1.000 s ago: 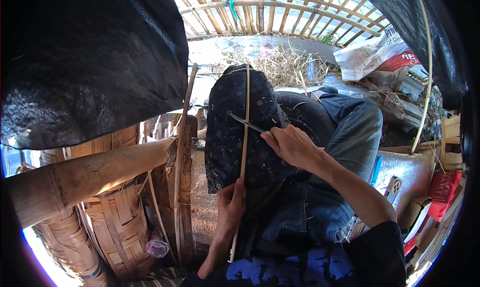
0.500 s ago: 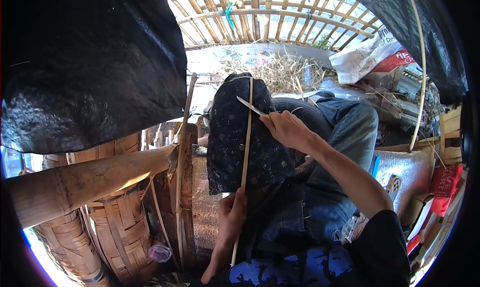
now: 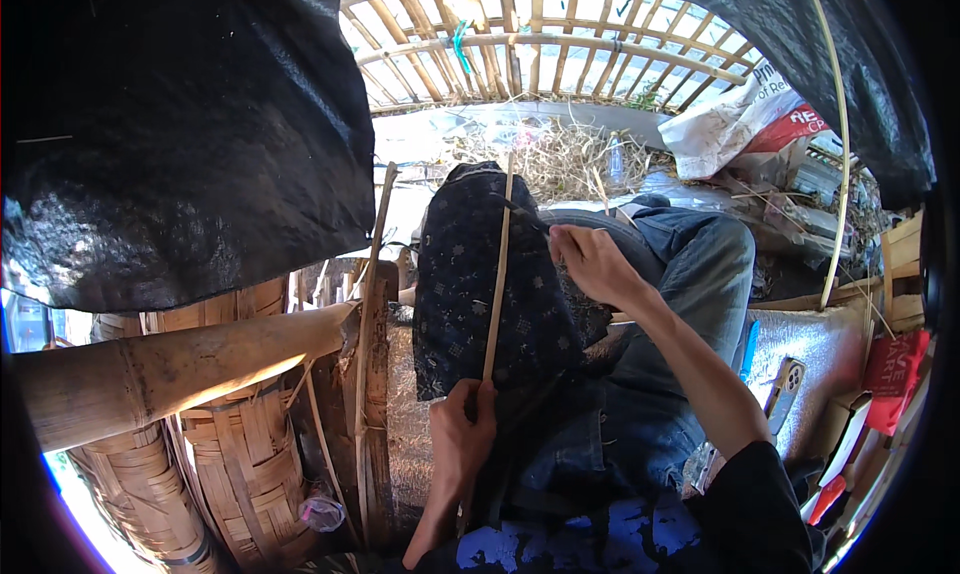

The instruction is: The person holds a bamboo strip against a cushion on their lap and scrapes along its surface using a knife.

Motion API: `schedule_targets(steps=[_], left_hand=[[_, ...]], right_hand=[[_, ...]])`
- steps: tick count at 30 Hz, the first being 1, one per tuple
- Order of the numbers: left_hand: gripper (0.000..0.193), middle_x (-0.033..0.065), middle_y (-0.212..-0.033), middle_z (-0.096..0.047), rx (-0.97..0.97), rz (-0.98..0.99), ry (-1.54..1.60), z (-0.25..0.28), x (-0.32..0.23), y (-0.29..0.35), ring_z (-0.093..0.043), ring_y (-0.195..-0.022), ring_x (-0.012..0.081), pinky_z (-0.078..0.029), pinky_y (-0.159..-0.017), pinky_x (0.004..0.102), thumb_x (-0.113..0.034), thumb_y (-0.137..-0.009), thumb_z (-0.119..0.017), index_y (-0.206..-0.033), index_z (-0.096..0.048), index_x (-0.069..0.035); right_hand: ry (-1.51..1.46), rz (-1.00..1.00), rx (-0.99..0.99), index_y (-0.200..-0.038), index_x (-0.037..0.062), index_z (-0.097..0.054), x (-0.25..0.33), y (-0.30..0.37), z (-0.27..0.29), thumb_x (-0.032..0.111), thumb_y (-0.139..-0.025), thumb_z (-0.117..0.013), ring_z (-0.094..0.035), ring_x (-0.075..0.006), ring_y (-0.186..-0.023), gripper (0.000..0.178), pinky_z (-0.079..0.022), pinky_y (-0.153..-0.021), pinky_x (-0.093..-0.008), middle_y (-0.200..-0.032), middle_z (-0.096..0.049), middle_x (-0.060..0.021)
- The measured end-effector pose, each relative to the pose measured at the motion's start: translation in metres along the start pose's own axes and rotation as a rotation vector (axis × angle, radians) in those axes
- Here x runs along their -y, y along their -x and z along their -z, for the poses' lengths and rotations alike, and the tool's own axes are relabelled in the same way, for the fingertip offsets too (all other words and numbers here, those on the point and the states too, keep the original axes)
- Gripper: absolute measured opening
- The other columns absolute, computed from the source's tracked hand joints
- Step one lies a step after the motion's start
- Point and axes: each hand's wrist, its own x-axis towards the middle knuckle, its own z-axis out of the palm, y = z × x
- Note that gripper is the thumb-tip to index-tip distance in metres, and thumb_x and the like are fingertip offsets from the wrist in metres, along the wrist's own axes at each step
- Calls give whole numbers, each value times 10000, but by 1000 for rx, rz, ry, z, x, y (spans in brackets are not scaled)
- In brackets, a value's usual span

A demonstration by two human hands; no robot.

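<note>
Head-worn fisheye view, near, facing downward

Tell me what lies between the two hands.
Dark patterned cloth lies between the left hand and right hand, with a thin strip over it, in the head view.

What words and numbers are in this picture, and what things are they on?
I don't copy printed words, but here is where they are:
White-and-red sack: dark letters on white and pale letters on red, partly cut off.
Red bag: big letters, seen at a slant.
Knife and pale strip: no writing I can make out.
Shirt: blue patches, no readable letters.
</note>
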Motion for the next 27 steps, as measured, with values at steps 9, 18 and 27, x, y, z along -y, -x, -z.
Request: schedule_targets(steps=[9,18,27], left_hand=[[105,163,-593,-599,-67,-242,-190,-9,9,2,-614,-522,318,-445,-442,382,-110,-849,-601,-797,-595,-20],[88,154,-596,-600,-74,-282,-252,-16,10,3,-602,-501,318,-443,-425,383,-103,-844,-610,-794,-576,-39],[129,154,-549,-580,-43,-162,-208,-17,8,2,-600,-470,267,-417,-428,341,-118,-849,-606,-773,-610,-14]], right_hand=[[307,93,-60,-795,-26,-567,-35,-71,29,318,-966,-400,-558,-387,-556,419,-435,-581,-473,-577,-554,-204],[426,-27,273,-880,2,-606,-31,-79,37,334,-976,-364,-602,-376,-678,422,-471,-678,-471,-707,-589,-232],[162,-37,346,-911,-5,-574,-21,-15,31,316,-976,-398,-537,-358,-611,373,-413,-618,-438,-660,-548,-197]])
